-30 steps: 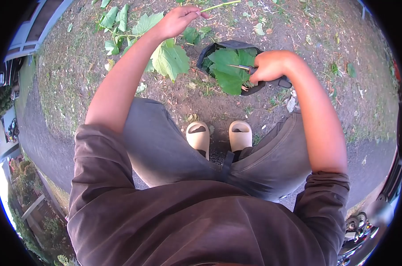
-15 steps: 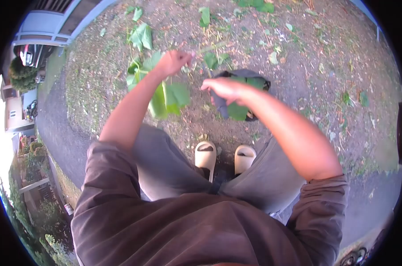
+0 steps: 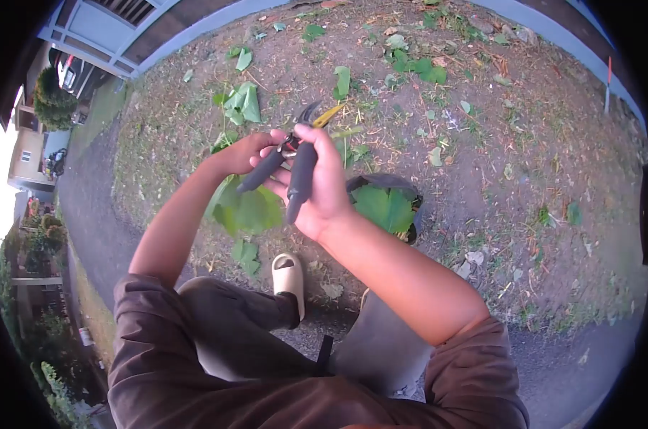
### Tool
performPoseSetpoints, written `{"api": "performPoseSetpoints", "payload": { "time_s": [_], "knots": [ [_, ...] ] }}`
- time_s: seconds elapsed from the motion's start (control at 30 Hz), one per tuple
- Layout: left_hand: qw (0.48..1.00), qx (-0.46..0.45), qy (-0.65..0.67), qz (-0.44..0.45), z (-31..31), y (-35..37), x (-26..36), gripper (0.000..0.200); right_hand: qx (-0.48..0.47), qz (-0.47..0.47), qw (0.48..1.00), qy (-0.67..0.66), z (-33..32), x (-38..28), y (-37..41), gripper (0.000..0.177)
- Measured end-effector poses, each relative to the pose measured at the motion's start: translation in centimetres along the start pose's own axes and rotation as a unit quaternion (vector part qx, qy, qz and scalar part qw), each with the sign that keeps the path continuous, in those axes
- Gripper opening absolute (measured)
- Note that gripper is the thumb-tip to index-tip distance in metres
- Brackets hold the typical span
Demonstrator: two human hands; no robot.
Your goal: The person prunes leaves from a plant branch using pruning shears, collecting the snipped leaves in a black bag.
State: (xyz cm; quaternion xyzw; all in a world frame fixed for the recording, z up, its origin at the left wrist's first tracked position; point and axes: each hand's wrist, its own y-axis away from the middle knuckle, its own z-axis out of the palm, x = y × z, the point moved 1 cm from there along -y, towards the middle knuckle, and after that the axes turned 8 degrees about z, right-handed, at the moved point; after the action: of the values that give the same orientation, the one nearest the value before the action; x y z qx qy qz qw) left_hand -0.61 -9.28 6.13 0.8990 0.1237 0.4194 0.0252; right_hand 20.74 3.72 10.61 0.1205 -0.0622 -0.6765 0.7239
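A pair of pruning shears (image 3: 302, 171) with black handles, one yellow jaw and one dark jaw lies across my right hand (image 3: 324, 187). The fingers of that hand are behind the handles and its thumb is near the pivot. My left hand (image 3: 249, 153) meets the shears from the left, its fingers closed at the pivot; some fingertips are hidden. The handles are spread and the jaws point away from me. Below my left hand is a large green leaf (image 3: 247, 209). Close to my right wrist stands a dark container (image 3: 410, 187) with a broad green leaf (image 3: 383, 209) in it.
Cut leaves (image 3: 244, 104) and bits of stem lie scattered over the bare soil (image 3: 496, 179). A tan slide sandal (image 3: 288, 280) is on my foot. Pavement (image 3: 95, 179) runs along the left, and a low blue-grey border (image 3: 217, 25) edges the far side.
My hands have come together, the right moving left from above the dark container. The pruning shears now show plainly between them. My view has shifted, and my legs have moved left.
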Motion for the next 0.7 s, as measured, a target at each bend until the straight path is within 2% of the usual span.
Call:
{"api": "performPoseSetpoints", "payload": {
  "time_s": [0.07, 0.13, 0.2, 0.23, 0.27, 0.33, 0.37, 0.43, 0.6, 0.67, 0.7],
  "knots": [
    [0.997, -0.05, 0.01, -0.052, 0.7, -1.4, 0.7, 0.039, -0.035, -0.006, 0.999, 0.029, 0.4, -0.6, 1.7, 0.038],
    [0.997, -0.064, 0.037, 0.009, 2.1, -3.7, 0.2, 0.033, -0.062, 0.005, 0.995, 0.08, -1.1, -1.6, 3.2, 0.045],
    [0.977, -0.201, -0.008, -0.068, 3.8, -6.2, 1.6, 0.03, -0.012, 0.015, 0.993, 0.119, -3.7, -1.9, 4.8, 0.047],
    [0.973, -0.227, -0.025, 0.038, 5.6, -8.1, -1.4, 0.031, 0.048, 0.025, 0.991, 0.125, -5.1, -1.7, 5.5, 0.047],
    [0.97, -0.237, -0.001, 0.055, 7.5, -9.7, -4.4, 0.031, 0.124, 0.045, 0.981, 0.144, -6.3, -1.0, 6.7, 0.044],
    [0.943, -0.324, 0.042, 0.059, 9.5, -11.6, -3.3, 0.031, 0.21, 0.087, 0.955, 0.191, -8.1, -0.4, 9.0, 0.047],
    [0.936, -0.339, 0.053, 0.078, 10.3, -12.5, -2.5, 0.031, 0.22, 0.1, 0.945, 0.219, -9.5, -0.3, 9.8, 0.046],
    [0.903, -0.414, 0.118, -0.002, 10.9, -13.9, -1.4, 0.034, 0.262, 0.111, 0.928, 0.241, -11.6, 0.1, 11.2, 0.046],
    [0.873, -0.46, 0.164, 0.006, 11.9, -14.7, -2.7, 0.032, 0.385, 0.184, 0.852, 0.305, -13.4, 0.5, 13.1, 0.052],
    [0.866, -0.466, 0.182, 0.013, 11.7, -14.4, -2.9, 0.032, 0.423, 0.174, 0.846, 0.276, -13.2, 0.9, 13.5, 0.048],
    [0.871, -0.467, 0.151, 0.025, 11.4, -14.1, -2.9, 0.033, 0.437, 0.166, 0.842, 0.269, -13.0, 1.0, 13.6, 0.049]
  ]
}}
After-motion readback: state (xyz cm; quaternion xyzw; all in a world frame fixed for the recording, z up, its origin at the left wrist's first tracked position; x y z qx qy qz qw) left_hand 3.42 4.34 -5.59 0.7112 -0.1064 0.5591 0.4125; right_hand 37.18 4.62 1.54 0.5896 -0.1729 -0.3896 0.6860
